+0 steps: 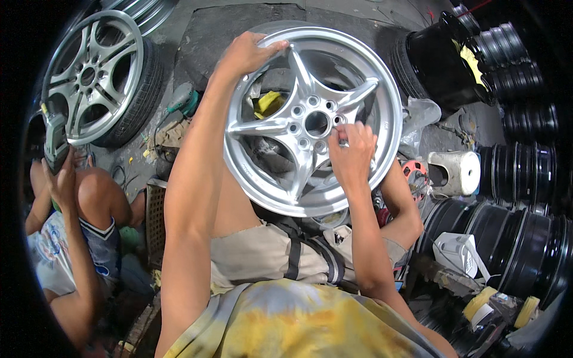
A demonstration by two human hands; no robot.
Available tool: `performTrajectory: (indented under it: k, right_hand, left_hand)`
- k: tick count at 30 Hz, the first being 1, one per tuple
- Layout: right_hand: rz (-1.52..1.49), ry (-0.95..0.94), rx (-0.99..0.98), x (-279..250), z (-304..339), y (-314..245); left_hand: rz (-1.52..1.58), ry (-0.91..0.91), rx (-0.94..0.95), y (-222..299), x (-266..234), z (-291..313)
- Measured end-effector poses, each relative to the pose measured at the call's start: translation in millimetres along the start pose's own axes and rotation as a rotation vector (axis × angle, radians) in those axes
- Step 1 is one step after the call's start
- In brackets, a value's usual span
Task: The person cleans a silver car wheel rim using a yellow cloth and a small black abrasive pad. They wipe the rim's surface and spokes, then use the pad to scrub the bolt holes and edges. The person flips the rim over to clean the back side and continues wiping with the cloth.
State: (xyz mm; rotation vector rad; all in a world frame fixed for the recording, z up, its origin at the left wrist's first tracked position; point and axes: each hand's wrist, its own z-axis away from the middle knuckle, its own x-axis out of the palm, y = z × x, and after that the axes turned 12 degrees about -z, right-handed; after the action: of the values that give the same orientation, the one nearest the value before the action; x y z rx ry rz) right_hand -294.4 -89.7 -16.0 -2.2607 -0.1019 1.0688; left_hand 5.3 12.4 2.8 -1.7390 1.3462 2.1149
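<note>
A silver five-spoke alloy wheel without a tyre leans up in front of my lap, its face toward me. My left hand grips the rim at the upper left, thumb over the lip and fingers out of sight behind it. With fingers bent and drawn together, my right hand presses on the lower-right spoke beside the hub holes. Whatever it may hold is hidden under the fingertips. A yellow cloth-like piece shows through a gap between the spokes.
At left a co-worker's hand is near a grey-green power tool, by a tyred wheel. A teal sander lies on the floor. Stacked black rims, a white stool-like container and yellow-wrapped supports crowd the right.
</note>
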Motion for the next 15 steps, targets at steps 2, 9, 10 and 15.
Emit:
performTrajectory:
  k: [2,9,10,15]
  right_hand:
    - [-0.029,0.002,0.026,0,9,4]
    - [-0.021,0.024,0.024,4,-3,1]
    - [-0.023,0.008,0.054,1,6,1]
    - [-0.060,0.066,0.050,8,-14,-1]
  left_hand:
    - [-0.014,-0.029,-0.025,8,-2,0]
    - [-0.015,0.041,0.019,-7,9,-6]
    - [-0.015,0.046,0.011,-6,8,-3]
    - [0.044,-0.018,-0.017,8,-3,5]
